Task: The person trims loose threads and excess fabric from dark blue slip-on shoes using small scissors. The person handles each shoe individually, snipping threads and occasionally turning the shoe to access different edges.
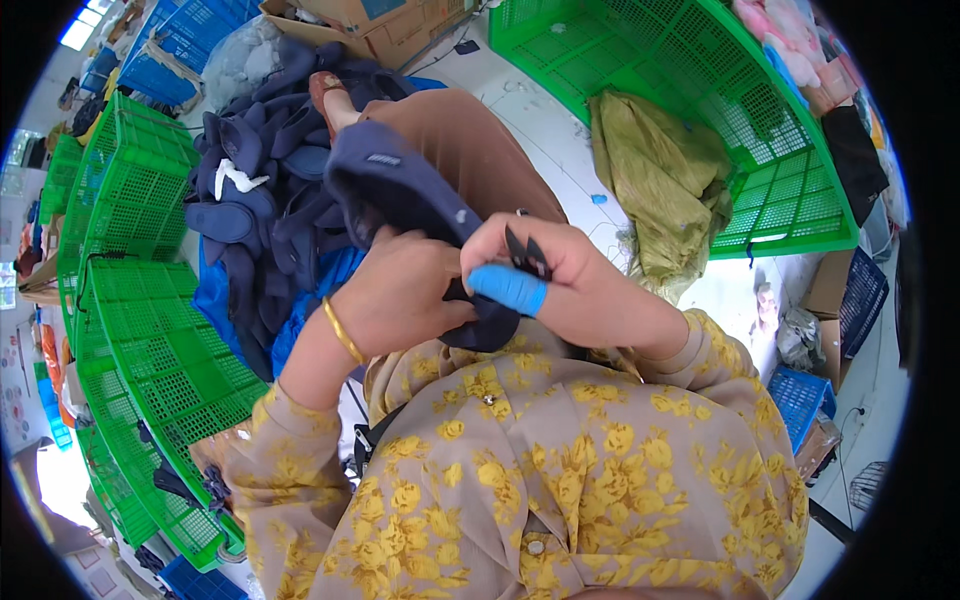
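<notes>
**Navy shoe (pixel 408 192) in hand, floor work area crowded**

Shoe is up in front of the torso, above the lap. Left hand (pixel 392 290): grip closed round the shoe's side. Right hand (pixel 580 278): grip on black snips (pixel 524 250), blades poking up, blue tape (pixel 508 288) on one digit; contact with shoe can't be told. Beyond: heap of navy shoes (pixel 265 190) on blue sheeting (pixel 212 298), on white floor (pixel 545 125). Green mesh crates (pixel 165 345) line the left. Right: big green crate (pixel 790 170), olive sack (pixel 655 170) slumped over its near edge. Cardboard box (pixel 425 38) at the far side.
</notes>
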The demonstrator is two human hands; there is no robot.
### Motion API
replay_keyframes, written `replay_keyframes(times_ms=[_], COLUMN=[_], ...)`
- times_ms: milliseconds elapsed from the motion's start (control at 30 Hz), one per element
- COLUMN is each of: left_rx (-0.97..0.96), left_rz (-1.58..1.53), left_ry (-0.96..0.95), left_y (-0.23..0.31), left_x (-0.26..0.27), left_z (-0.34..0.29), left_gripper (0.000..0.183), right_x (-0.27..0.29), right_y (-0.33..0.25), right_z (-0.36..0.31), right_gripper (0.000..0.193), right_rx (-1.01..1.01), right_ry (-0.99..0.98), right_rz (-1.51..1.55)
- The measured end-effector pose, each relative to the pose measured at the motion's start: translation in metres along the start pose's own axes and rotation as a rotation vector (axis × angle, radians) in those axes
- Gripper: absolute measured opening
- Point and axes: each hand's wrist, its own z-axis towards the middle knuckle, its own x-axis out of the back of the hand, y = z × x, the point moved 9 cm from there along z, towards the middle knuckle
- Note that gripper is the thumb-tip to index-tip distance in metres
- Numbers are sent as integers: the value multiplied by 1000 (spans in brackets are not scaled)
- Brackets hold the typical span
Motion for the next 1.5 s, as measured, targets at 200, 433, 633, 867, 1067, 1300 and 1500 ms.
replay_keyframes(times_ms=[200, 433, 633, 867, 1067, 1300, 1500], left_rx=[-168, -178, 187, 167, 169, 204, 193], left_rz=[375, 433, 8, -136, -246, -370, -420], left_ry=[-146, 307, 485, 442, 397, 290, 266], left_y=[35, 50, 13, 8, 0, -10, -14], left_x=[-17, 0, -13, -25, -26, -29, -33], left_z=[21, 2, -39, -39, -36, -31, -30], left_gripper=[8, 31, 34, 18, 14, 12, 10], right_x=[30, 55, 33, 28, 24, 15, 13], right_y=[-23, 58, 56, 45, 34, 31, 42], right_z=[-24, -41, -32, -29, -30, -25, -24], right_gripper=[7, 7, 10, 23, 31, 33, 36], right_rx=[127, -113, -16, -67, 45, 77, -35], right_ry=[97, 231, 53, -117, -178, -295, -345], right_rz=[458, 192, -403, -646, -742, -875, -883])
